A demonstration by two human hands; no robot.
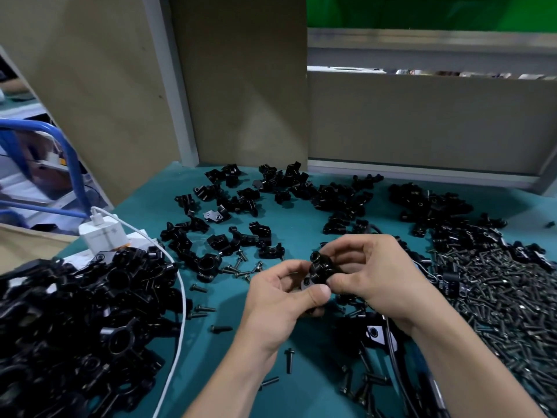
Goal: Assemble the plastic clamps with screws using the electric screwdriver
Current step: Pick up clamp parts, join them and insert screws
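Head view.

Teal bench top [301, 232], bounded at its far edge by upright beige partition boards [241, 86]; a green surface [422, 10] shows above the lower board at far right. A blue tube frame [70, 155] stands off the bench's left edge.

Both hands are together over the middle of the bench, slightly toward the near edge. The left hand [280, 300] and the right hand [379, 279] both pinch one small black plastic clamp [322, 267], held clear of the bench top between them. The left thumb lies across its lower part; the right thumb and curled fingers close on its right side. One round bore of the clamp faces up and to the left.

Bench contents:
- Near left corner: large heap of black clamp bodies [75, 327].
- Left edge, just behind that heap: white charger block [102, 236]; its white cable [180, 297] curves along the heap toward the near edge.
- Middle to far edge: scattered black clamp halves [229, 203], some touching, some apart.
- Right edge: dense pile of dark screws [497, 297].
- Loose dark screws [238, 267] lie just left of the hands and near the front edge.
- Under the right forearm: a black cable [391, 354] and dark parts; cannot identify them.
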